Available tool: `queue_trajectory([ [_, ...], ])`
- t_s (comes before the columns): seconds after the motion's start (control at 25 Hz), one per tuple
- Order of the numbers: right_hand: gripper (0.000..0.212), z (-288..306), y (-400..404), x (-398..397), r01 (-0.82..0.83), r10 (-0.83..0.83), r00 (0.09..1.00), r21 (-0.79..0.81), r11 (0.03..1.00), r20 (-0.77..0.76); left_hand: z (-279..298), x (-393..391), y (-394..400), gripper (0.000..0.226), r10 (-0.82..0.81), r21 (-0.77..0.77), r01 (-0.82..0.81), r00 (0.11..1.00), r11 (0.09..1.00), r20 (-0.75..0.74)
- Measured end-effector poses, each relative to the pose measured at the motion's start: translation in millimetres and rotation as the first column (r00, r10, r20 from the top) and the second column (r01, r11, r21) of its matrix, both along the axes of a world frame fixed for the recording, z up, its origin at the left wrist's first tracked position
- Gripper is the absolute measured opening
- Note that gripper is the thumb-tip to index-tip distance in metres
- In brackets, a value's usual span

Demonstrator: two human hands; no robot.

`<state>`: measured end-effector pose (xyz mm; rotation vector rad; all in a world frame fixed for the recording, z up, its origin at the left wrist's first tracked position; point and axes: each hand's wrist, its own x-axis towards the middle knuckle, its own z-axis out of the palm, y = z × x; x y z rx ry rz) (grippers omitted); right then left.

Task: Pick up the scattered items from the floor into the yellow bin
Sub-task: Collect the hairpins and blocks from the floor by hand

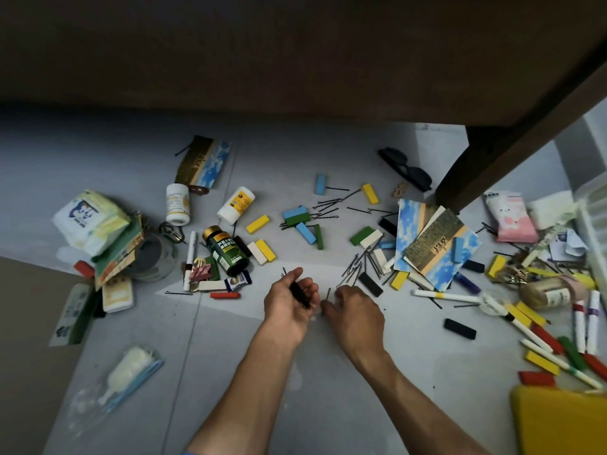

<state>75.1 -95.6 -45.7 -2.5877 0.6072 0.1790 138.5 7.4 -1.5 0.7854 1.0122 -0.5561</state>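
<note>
So, key relation: right hand (356,310) pinches one hairpin (327,295) at its fingertips; pin's long axis runs roughly away from the person, nearly upright in view. Left hand sits just beside it, to the left.
Left hand: left hand (290,305) palm up, fingers cupped round a bundle of hairpins (300,293), dark, lying across the palm.
Right hand: knuckles up, low over the floor, thumb and fingers closed on the single pin.
Nearer hand: right is nearer the loose pile of hairpins (361,267) lying just beyond it, fanned at mixed angles; a second scatter (328,208) lies farther out.
Yellow bin: yellow bin (558,421) at lower right corner, only part in view, well apart from both hands, on the right arm's side.
Step, my guess: gathering pins into the left palm before a trip to the bin; most items not yet picked up.
Other task items: coloured blocks (258,223), bottles (226,251), markers (445,295), cards (433,244), sunglasses (405,169), tissue packs (90,221).
Surface: grey tiled floor (230,356), smooth, seams visible; thin pins lie flat, likely fiddly to lift.
Room: dim, under a brown table (295,54) with its leg (492,165) at right; clear plastic container (594,218) at the right edge.
</note>
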Motion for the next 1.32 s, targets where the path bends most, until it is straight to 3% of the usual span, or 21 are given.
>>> queue_trajectory([
  [0.16,0.014,2,6,15,-0.108,0.107,0.994,-0.159,0.981,-0.018,2,-2,5,0.011,-0.036,0.032,0.036,0.999,0.999,0.002],
  [0.32,0.013,3,7,22,-0.053,0.046,0.998,-0.194,0.979,-0.041,4,-5,0,0.010,-0.074,0.027,0.074,0.997,0.997,-0.001],
  [0.52,0.013,1,6,25,-0.147,0.127,0.987,-0.238,0.960,-0.099,3,-4,0,0.008,-0.090,0.061,0.090,0.996,0.994,0.005],
  [0.6,0.016,4,-2,28,-0.097,0.078,0.989,-0.148,0.984,-0.128,0,-4,1,0.007,-0.096,0.101,0.095,0.995,0.990,0.004],
  [0.68,0.017,13,-10,26,0.016,-0.010,0.993,0.054,0.998,-0.115,-2,-6,-1,0.011,-0.114,0.116,0.111,0.993,0.987,0.013],
  [0.76,0.020,25,-12,24,0.086,-0.069,0.996,0.377,0.922,-0.057,-3,-9,-8,0.017,-0.133,0.092,0.130,0.991,0.987,0.028],
  [0.84,0.017,35,-10,20,-0.005,-0.030,0.998,0.497,0.867,0.062,-3,-10,-12,0.021,-0.157,0.021,0.156,0.987,0.988,0.044],
  [0.92,0.020,33,-20,17,-0.026,-0.058,0.972,0.346,0.938,0.230,-1,-6,-14,0.017,-0.161,-0.017,0.162,0.985,0.987,0.069],
  [0.96,0.035,28,-30,16,0.016,-0.065,0.963,0.187,0.982,0.260,-1,-4,-13,0.015,-0.157,0.006,0.157,0.985,0.988,0.071],
  [1.04,0.077,15,-48,15,0.093,-0.092,0.993,-0.006,0.996,0.076,1,-1,-11,0.015,-0.148,0.070,0.143,0.987,0.987,0.069],
  [1.12,0.099,-1,-49,19,0.062,-0.072,0.992,-0.097,0.993,-0.102,2,-1,-9,0.015,-0.144,0.082,0.138,0.987,0.987,0.066],
  [1.2,0.094,-14,-34,28,-0.022,-0.007,0.993,-0.241,0.970,-0.121,3,-3,-7,0.015,-0.143,0.082,0.138,0.988,0.987,0.053],
  [1.32,0.066,-21,-21,40,-0.102,0.098,0.995,-0.400,0.911,-0.028,1,-4,-2,0.012,-0.146,0.090,0.143,0.989,0.986,0.037],
])
